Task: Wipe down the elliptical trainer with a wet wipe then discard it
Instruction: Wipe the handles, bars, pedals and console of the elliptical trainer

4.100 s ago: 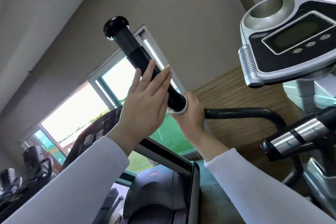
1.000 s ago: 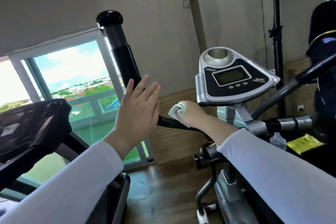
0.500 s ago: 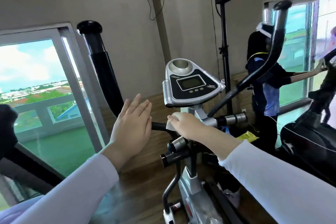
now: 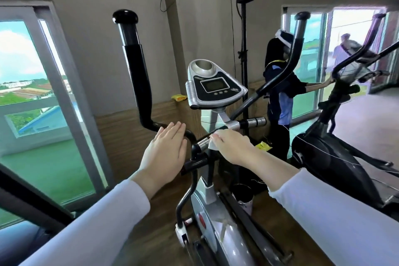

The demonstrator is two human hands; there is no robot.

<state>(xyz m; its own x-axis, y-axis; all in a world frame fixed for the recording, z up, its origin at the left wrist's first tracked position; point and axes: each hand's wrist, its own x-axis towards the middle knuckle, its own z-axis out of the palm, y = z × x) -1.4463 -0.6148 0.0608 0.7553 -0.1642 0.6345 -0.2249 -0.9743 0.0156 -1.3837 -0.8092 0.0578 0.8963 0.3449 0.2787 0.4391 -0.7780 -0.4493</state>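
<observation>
Our right hand [image 4: 232,147] curls over the wet wipe [image 4: 212,143], clamping it against the chrome bar [image 4: 202,142] of the elliptical trainer [image 4: 207,211], at six o'clock from the console [image 4: 213,86]; our left hand [image 4: 166,149], at nine o'clock of the right, lies flat, fingers straight and together, holding nothing, just beside the black handlebar [image 4: 138,71]; whether it touches, we cannot tell.

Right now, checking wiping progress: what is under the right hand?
A white wet wipe peeks out under the right hand, against the chrome grip. The rest of the wipe, beneath the palm, is hidden.
</observation>
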